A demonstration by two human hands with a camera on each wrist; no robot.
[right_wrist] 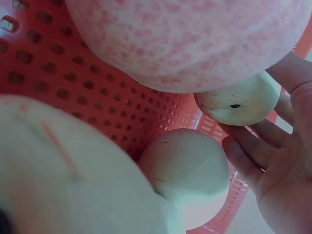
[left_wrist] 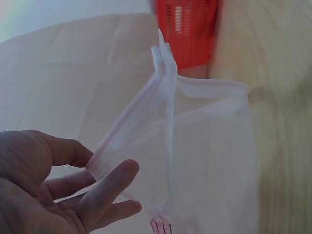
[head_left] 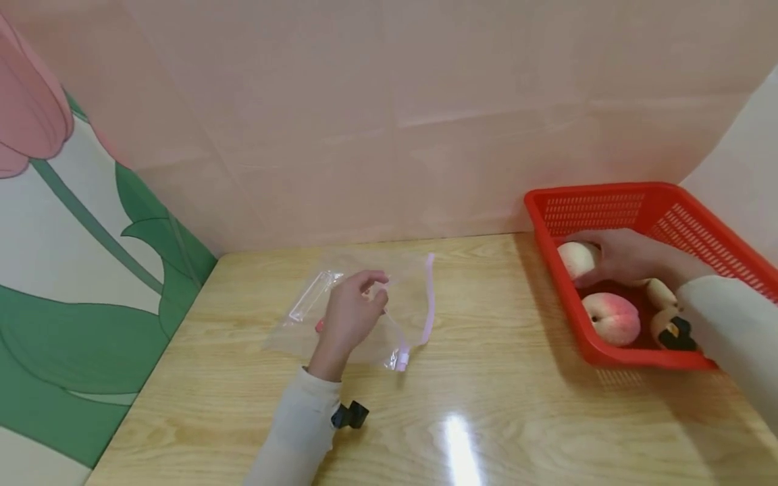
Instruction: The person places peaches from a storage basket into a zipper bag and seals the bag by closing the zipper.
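Observation:
My left hand point(head_left: 352, 310) holds up the mouth edge of a clear zip bag point(head_left: 410, 290), which lies on the table with its lilac zip strip to the right. In the left wrist view, the bag's edge point(left_wrist: 109, 146) meets the fingertips and the mouth gapes apart. Inside a red basket point(head_left: 598, 341), my right hand point(head_left: 626, 255) grips a pale peach point(head_left: 577, 258) by the left wall. The right wrist view shows fingers around that peach point(right_wrist: 241, 102), partly covered by a nearer pink peach point(right_wrist: 195, 44). A pink-blushed peach point(head_left: 614, 318) sits nearer the basket's front.
More pale peaches point(head_left: 661, 294) lie under the right forearm, partly hidden by the sleeve. The basket stands at the right of the wooden table point(head_left: 486, 378), near the covered back wall point(head_left: 365, 135). A flower-print panel point(head_left: 73, 324) borders the left side.

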